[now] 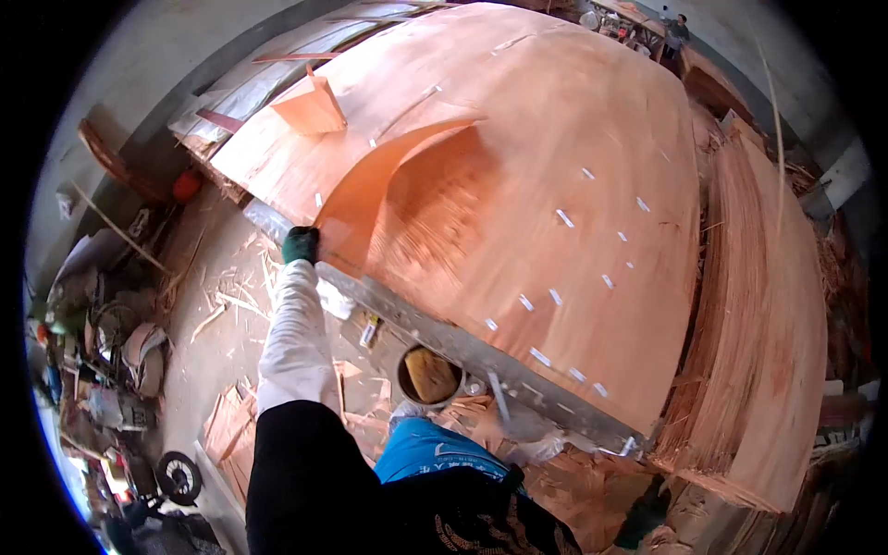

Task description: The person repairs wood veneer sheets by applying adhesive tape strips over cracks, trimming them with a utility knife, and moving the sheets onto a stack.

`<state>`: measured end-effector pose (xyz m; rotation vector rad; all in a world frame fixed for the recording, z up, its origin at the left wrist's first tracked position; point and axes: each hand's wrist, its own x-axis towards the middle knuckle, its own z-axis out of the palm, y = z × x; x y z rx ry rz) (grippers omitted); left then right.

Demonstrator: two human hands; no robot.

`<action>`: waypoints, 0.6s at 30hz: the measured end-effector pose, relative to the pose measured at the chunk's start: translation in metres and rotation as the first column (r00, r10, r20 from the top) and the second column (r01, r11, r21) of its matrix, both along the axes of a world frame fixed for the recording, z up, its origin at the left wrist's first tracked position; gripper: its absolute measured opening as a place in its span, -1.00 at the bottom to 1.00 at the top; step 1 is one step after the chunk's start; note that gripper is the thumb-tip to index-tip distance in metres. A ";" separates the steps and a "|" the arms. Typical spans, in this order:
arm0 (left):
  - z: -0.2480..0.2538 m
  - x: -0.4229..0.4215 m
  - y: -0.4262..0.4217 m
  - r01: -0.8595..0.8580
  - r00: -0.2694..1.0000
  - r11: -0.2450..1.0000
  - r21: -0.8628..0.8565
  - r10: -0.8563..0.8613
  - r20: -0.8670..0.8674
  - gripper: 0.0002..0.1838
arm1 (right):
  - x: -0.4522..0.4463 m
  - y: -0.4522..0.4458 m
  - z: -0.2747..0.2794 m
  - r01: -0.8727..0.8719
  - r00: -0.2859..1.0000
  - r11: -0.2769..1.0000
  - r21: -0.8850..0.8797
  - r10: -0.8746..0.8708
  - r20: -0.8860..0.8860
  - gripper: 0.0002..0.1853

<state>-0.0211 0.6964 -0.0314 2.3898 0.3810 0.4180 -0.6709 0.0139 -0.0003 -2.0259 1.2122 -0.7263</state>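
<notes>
Cluttered workshop all round, scraps strewn over the floor (190, 324), and one broad bench (481, 349) filling my head view. From my remote seat I have the left hand (301, 244), in a dark green glove, grasping the rim of a thin wood sheet (351, 199) at the bench's near edge, toward its left corner. Right hand (645, 513), gloved too, hangs low below the near-right corner; it's blurred, and I can't tell whether it's clenched or free.

And look at that sheet: it bows up off the pile (592, 129), its raised edge sweeping from the glove inward to the middle of the bench. I read that sweep as its long axis, pointing away from the near edge toward the far side. Gripping it by the rim, I'd judge, holds the curl off the layer beneath.

Further out, a folded flap (310, 104) stands near the left edge. White tape pieces (565, 218) dot mostly the right half, probably to bind seams. Below the near edge sits a bucket (404, 384), seemingly placed for easy reach. Alongside the right edge, a second stack (740, 351); past the far-right corner, a co-worker (676, 35).
</notes>
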 end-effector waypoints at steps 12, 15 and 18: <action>0.007 0.124 0.246 -0.092 0.926 0.944 0.318 0.199 -0.322 -0.34 | 0.250 0.310 0.077 -0.542 0.833 0.792 0.280 0.550 0.057 -0.74; 0.041 0.110 0.228 -0.008 0.864 0.969 0.245 0.130 -0.487 -0.17 | 0.276 0.357 0.069 -0.696 0.714 0.693 0.190 0.696 0.078 -0.72; 0.084 0.102 0.189 -0.213 0.975 0.888 0.408 0.163 0.154 -0.23 | 0.281 0.385 0.048 -0.720 0.648 0.620 0.311 0.761 -0.016 -0.63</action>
